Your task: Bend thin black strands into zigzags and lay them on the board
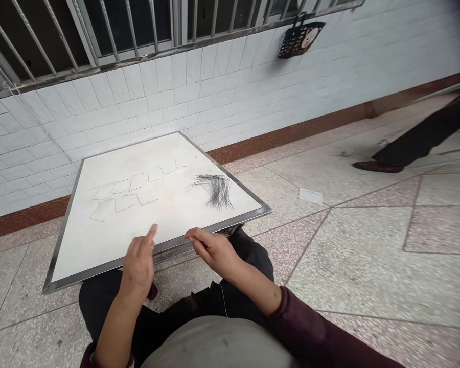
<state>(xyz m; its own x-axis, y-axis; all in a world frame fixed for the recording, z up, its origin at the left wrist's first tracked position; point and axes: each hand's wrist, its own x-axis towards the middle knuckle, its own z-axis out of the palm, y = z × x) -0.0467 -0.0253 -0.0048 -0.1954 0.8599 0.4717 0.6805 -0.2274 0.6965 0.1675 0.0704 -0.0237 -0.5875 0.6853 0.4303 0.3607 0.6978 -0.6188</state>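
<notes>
My left hand (137, 259) is at the near edge of a white board (72, 255) with a metal rim. Its index finger points out over the board while the other fingers curl in. To the right, my right hand (216, 251) is closed at the same edge, thumb and index finger near each other. Anything held in either hand is too thin or hidden to make out. Several thin dark wires with zigzag bends (128, 202) lie spread across the board's left and middle. A pile of short dark wires (216, 190) sits at its right side.
The board stands by a white tiled wall (145, 112) below barred windows (130, 25). A black basket (301, 38) hangs from the bars. On the speckled floor (368, 271) lies a white paper piece (310, 196). Another person's leg (425, 130) shows at right.
</notes>
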